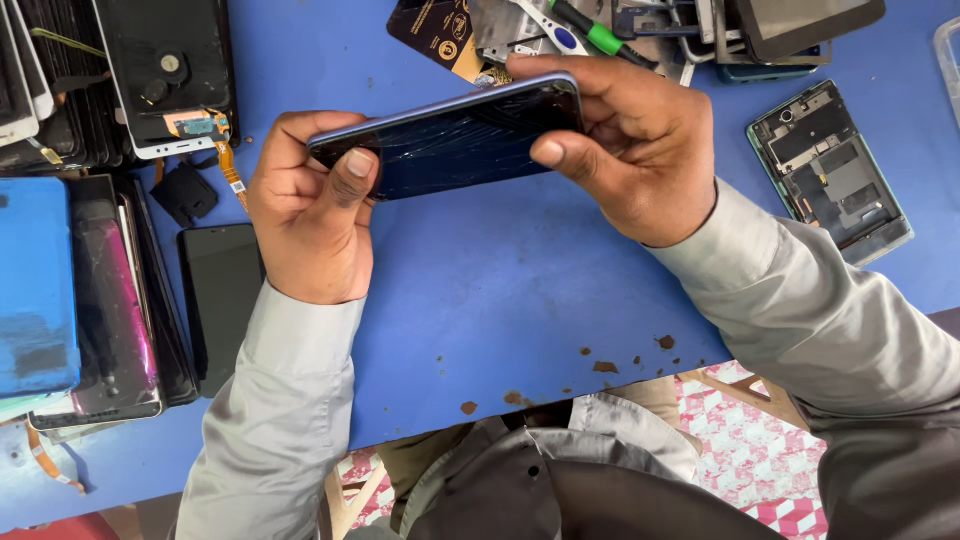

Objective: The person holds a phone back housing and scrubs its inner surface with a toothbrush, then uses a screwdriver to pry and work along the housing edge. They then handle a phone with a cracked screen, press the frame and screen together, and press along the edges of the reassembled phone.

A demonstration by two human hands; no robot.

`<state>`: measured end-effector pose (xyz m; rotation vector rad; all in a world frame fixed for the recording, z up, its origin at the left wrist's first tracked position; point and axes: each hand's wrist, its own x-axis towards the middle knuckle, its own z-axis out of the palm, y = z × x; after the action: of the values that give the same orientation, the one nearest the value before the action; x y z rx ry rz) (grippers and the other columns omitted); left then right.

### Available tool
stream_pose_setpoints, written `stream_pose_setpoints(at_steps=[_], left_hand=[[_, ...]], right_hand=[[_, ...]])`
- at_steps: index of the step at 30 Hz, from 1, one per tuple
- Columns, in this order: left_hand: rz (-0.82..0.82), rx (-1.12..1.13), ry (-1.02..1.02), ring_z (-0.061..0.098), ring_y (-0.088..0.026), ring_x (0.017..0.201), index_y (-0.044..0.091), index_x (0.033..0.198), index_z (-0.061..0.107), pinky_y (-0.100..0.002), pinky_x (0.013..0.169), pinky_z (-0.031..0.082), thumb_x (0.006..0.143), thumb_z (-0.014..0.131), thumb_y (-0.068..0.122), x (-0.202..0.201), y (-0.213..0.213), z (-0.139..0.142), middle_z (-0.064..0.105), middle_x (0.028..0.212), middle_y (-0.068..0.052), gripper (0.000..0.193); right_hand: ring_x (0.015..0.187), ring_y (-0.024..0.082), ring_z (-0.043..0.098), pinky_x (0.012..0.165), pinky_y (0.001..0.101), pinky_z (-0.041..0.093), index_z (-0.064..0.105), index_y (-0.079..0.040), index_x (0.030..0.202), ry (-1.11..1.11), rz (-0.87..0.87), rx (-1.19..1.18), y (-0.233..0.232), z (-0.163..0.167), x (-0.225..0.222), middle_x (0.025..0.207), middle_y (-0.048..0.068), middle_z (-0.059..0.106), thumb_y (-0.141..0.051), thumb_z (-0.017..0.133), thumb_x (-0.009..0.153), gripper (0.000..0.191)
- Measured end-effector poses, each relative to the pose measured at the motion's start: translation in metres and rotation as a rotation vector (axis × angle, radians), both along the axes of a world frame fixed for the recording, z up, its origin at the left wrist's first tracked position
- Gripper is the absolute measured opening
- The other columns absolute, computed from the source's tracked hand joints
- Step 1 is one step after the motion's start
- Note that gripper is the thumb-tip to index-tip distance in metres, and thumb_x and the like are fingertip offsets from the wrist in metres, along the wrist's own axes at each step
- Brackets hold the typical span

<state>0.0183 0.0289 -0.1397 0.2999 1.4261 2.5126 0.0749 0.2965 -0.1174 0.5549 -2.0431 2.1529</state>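
Observation:
Both my hands hold one smartphone (455, 140) with a cracked dark screen above the blue table (500, 290). The phone lies sideways, tilted, its screen facing me. My left hand (310, 210) grips its left end, thumb pressed on the glass. Around the right end my right hand (630, 150) wraps from behind, its thumb resting on the screen's lower edge. Both arms wear grey sleeves.
Stacks of phone screens and panels (110, 290) fill the left side, with a dark screen (222, 300) lying beside them. An opened phone frame (830, 170) lies at the right. Tools with a green handle (600, 38) and parts sit at the top. The table's front edge is near my lap.

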Motion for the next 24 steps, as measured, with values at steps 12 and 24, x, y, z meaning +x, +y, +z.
stream_pose_setpoints(at_steps=[12,24], left_hand=[[-0.011,-0.160,0.050,0.046,-0.002,0.065,0.001,0.121,0.060,-0.017,0.055,0.034,0.104,0.079,0.016,0.001,-0.001,-0.002,0.061,0.086,0.000,0.030],[-0.046,0.088,-0.201,0.072,-0.015,0.096,-0.002,0.137,0.057,-0.032,0.089,0.063,0.104,0.073,0.009,-0.004,0.000,0.003,0.072,0.111,-0.011,0.038]], right_hand=[[0.115,0.012,0.068,0.102,0.0261,0.058,0.052,0.000,0.148,-0.017,-0.046,0.095,0.004,-0.005,0.001,0.128,0.011,0.068,-0.005,0.066,0.115,0.036],[0.149,0.021,0.041,0.121,0.0389,0.050,0.014,-0.015,0.163,0.110,0.222,0.094,0.002,0.012,-0.008,0.167,0.015,0.030,0.005,0.086,0.094,0.102]])
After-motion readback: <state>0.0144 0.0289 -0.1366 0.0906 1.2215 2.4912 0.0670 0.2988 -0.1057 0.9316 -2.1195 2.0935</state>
